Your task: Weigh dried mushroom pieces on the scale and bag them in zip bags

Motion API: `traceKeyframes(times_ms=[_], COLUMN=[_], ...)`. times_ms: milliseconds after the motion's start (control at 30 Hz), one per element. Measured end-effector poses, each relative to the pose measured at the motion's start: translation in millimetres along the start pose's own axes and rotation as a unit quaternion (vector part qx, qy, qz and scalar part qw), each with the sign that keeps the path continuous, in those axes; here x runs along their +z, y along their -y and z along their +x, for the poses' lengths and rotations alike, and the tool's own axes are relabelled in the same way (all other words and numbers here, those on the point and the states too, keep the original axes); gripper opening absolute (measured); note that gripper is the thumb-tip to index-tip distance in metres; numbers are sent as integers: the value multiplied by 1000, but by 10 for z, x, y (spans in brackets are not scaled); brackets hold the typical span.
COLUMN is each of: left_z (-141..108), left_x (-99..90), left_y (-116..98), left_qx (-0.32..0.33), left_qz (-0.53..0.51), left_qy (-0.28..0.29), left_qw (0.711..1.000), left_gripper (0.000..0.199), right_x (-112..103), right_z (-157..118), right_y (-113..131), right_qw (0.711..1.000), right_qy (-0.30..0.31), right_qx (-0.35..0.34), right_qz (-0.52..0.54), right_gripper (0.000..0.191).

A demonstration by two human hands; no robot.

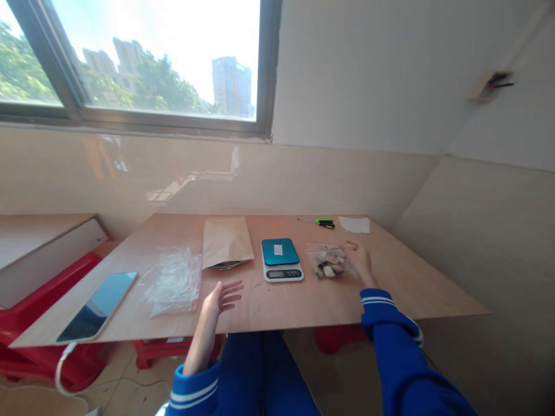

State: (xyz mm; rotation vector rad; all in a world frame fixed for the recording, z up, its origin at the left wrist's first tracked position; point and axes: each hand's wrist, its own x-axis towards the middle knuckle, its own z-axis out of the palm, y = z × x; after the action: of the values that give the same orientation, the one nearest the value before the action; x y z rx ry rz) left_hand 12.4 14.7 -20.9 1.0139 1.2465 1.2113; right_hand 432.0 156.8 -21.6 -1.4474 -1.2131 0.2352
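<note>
My right hand (pixel 359 262) is at the right edge of a clear zip bag (pixel 319 251), its fingers closed on the upper corner. Brown, dark and cream pieces (pixel 332 267) show through the plastic; their kind is unclear. Left of this bag sits a digital kitchen scale (pixel 284 274) with a blue top plate and nothing on it. My left hand (pixel 222 296) is held over the front of the table, empty, with its fingers spread. Just beyond it lies a brown kraft paper pouch (pixel 228 240), its mouth slightly parted towards me.
A pile of clear zip bags (pixel 173 281) lies on the left of the wooden table (pixel 243 315), beside a tablet (pixel 99 306) with a white cable. Screwdrivers (pixel 325 223) and a white paper piece (pixel 354 225) are at the back right. Red stools (pixel 173 349) stand underneath.
</note>
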Motion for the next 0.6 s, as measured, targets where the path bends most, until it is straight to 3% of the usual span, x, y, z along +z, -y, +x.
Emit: traceKeyframes(times_ms=[100,200,300,367,400,500,600], left_z=[37,171,412,610,710,970,1103], left_x=[-102,-179,-218,-232,-239,-272,-316], left_y=[13,5,-79,-165,-206,-291,-312], left_qx=[30,89,179,204,206,202,182], left_qz=[56,143,290,424,443,480,511], left_qy=[-34,-93,-125,-96,-79,-57,-44], left_qw=[997,981,932,877,869,852,839], left_gripper=[61,57,49,48,48,51,45], right_x=[-92,-55,97,213,266,393,486], right_z=[-139,-377,-584,-677,-718,-865,-1079], right_y=[-42,-92,-222,-288,-289,-86,408], right_qw=[995,973,949,943,941,948,945], right_qy=[-38,-11,70,99,102,116,207], right_qx=[-37,-124,-164,-154,-151,-179,-221], right_qz=[-86,-195,-258,-280,-284,-238,-127], right_gripper=[51,53,55,57,57,56,49])
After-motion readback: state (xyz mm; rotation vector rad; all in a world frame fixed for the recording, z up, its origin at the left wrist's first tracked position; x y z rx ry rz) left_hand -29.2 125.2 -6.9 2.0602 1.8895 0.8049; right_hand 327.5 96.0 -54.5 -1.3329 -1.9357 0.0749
